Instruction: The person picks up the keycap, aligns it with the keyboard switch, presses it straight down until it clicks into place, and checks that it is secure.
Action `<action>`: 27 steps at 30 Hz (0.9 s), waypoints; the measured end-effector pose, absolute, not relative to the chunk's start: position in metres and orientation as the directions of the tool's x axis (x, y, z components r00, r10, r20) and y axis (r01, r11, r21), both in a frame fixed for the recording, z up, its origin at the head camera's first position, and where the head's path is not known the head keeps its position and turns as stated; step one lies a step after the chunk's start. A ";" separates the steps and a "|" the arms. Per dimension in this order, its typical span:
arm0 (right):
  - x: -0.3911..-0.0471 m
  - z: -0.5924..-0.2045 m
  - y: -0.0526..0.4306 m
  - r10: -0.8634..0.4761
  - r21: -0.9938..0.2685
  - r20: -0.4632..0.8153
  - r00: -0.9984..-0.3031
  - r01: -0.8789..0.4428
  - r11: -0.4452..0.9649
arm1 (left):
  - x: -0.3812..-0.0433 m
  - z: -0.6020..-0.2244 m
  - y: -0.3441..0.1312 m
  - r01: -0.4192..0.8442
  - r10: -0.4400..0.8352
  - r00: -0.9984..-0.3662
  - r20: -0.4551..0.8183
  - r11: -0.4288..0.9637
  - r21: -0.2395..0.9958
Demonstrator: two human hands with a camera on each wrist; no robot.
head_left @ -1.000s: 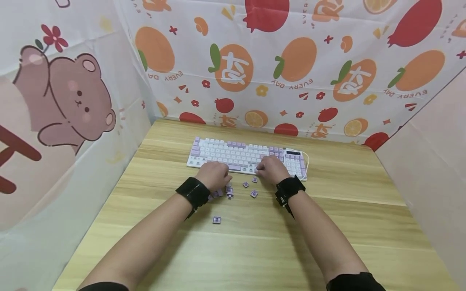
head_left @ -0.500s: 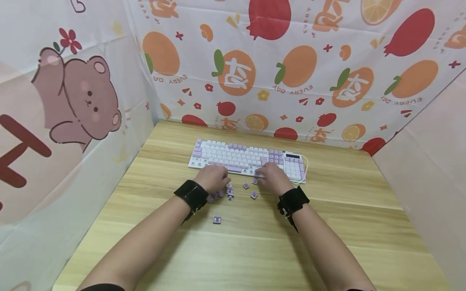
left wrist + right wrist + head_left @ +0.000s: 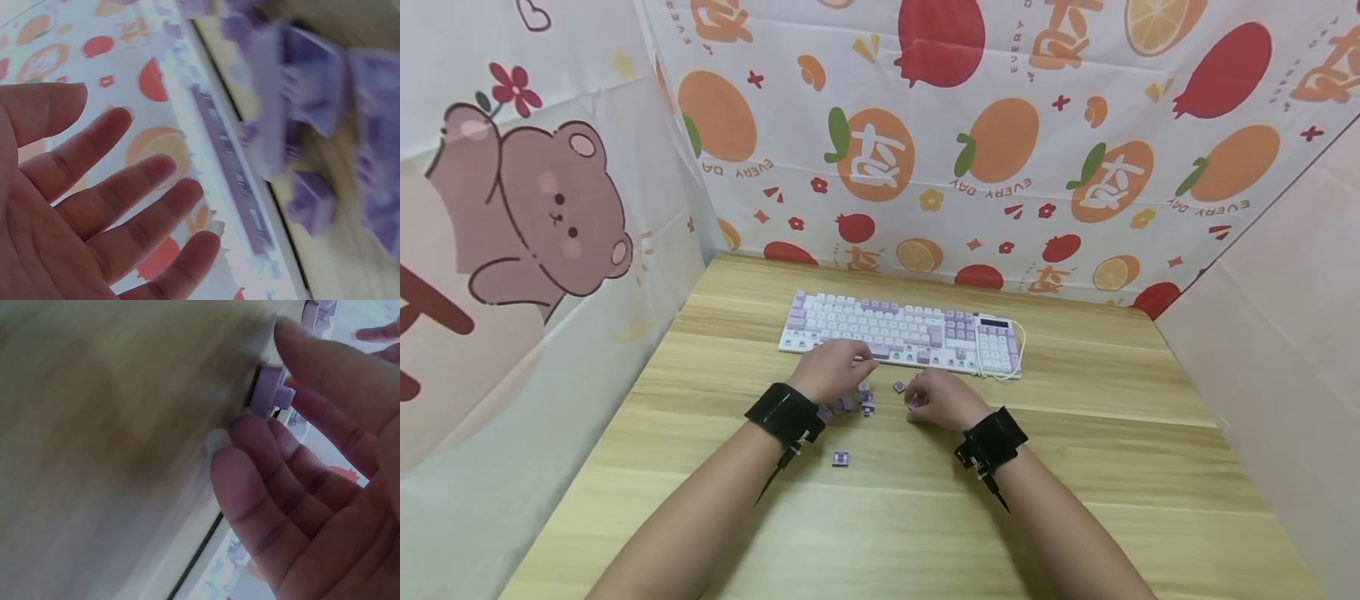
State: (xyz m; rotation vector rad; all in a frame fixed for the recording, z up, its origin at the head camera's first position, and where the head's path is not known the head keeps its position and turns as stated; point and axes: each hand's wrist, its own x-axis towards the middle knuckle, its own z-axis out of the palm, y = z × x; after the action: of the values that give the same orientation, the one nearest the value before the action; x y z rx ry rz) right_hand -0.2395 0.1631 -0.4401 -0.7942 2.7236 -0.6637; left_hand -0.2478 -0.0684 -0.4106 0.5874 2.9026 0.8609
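Observation:
In the head view, a white and purple keyboard [image 3: 880,323] lies across the table, with bare switches along its lowest row. My left hand [image 3: 832,371] hovers at its front edge, fingers loosely bent and holding nothing. Below that hand is a cluster of loose purple keycaps [image 3: 867,400], large and blurred in the left wrist view. My right hand [image 3: 946,400] is low over the table in front of the keyboard. In the right wrist view, a purple keycap [image 3: 269,390] sits between its thumb and bent fingers, the thumb tip apart from it.
One keycap [image 3: 840,458] lies alone nearer me, and another [image 3: 898,387] lies between the hands. A white cable [image 3: 1017,350] loops over the keyboard's right end. Printed fabric [image 3: 940,200] hangs behind the wooden table [image 3: 1075,467].
My right hand has left the keyboard and come down towards the loose keycaps. A purple keycap shows in the lowest row where that hand was. The left hand has hardly moved.

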 end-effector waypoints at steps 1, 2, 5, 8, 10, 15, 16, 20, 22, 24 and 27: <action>-0.240 -0.442 0.163 -0.551 -0.481 -0.088 -0.830 -0.449 0.753 | -0.247 -0.410 -0.068 0.345 0.374 -0.925 0.065 0.759 0.552; -0.240 -0.443 0.162 -0.546 -0.481 -0.091 -0.833 -0.444 0.756 | -0.246 -0.409 -0.067 0.345 0.371 -0.926 0.075 0.747 0.568; -0.240 -0.445 0.161 -0.527 -0.511 -0.103 -0.843 -0.410 0.756 | -0.243 -0.406 -0.067 0.338 0.347 -0.931 0.112 0.704 0.625; -0.240 -0.443 0.160 -0.476 -0.583 -0.098 -0.874 -0.337 0.739 | -0.241 -0.403 -0.067 0.326 0.317 -0.937 0.144 0.651 0.685; -0.239 -0.440 0.158 -0.433 -0.647 -0.069 -0.899 -0.290 0.706 | -0.241 -0.400 -0.067 0.322 0.299 -0.940 0.165 0.616 0.719; -0.240 -0.428 0.155 -0.327 -0.870 0.029 -0.944 -0.185 0.457 | -0.243 -0.397 -0.063 0.330 0.295 -0.936 0.191 0.549 0.768; -0.241 -0.425 0.155 -0.306 -0.916 0.037 -0.951 -0.155 0.370 | -0.243 -0.396 -0.061 0.336 0.301 -0.933 0.196 0.539 0.772; -0.240 -0.413 0.154 -0.253 -0.996 0.074 -0.965 -0.083 0.028 | -0.240 -0.392 -0.055 0.379 0.325 -0.915 0.241 0.481 0.791; -0.238 -0.408 0.153 -0.247 -0.994 0.102 -0.964 -0.088 -0.067 | -0.237 -0.390 -0.053 0.396 0.334 -0.905 0.264 0.435 0.809; -0.236 -0.403 0.153 -0.249 -0.987 0.122 -0.961 -0.091 -0.130 | -0.233 -0.387 -0.053 0.405 0.345 -0.896 0.278 0.384 0.829; -0.232 -0.396 0.152 -0.263 -0.978 0.145 -0.954 -0.098 -0.184 | -0.226 -0.382 -0.053 0.418 0.354 -0.885 0.303 0.319 0.850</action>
State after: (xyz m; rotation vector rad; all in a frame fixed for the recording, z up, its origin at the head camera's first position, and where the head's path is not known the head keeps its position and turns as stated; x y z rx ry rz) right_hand -0.2320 0.1524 -0.3957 -0.4305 1.9325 -2.2969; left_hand -0.2265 -0.0531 -0.3825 0.7617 2.6003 1.7066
